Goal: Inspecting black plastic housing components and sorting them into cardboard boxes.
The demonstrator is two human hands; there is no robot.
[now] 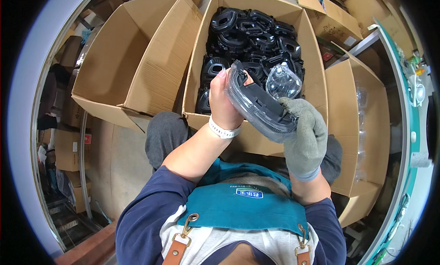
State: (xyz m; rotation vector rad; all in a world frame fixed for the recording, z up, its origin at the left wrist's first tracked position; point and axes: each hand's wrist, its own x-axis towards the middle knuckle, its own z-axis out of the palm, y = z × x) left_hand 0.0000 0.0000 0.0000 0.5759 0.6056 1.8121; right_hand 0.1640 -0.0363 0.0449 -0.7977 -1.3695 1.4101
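Note:
Between both hands I hold a curved black plastic part with a clear cover [260, 107], which looks like a lamp housing, tilted above the front of an open cardboard box. My left hand [224, 100], bare with a white band on its wrist, is closed round the upper left end. My right hand [306, 129], in a grey knit glove, grips the lower right end. Just behind the part, a clear, rounded plastic cover [283, 81] lies on several black plastic housings [261, 41] that fill the box [315, 77].
To the left stands an open cardboard box [158, 49], its inside only partly seen. Another open box [341, 118] on the right holds clear plastic pieces [361, 136]. Beyond it runs a bench with a green edge [403, 141]. Shelving with cartons [68, 150] stands far left.

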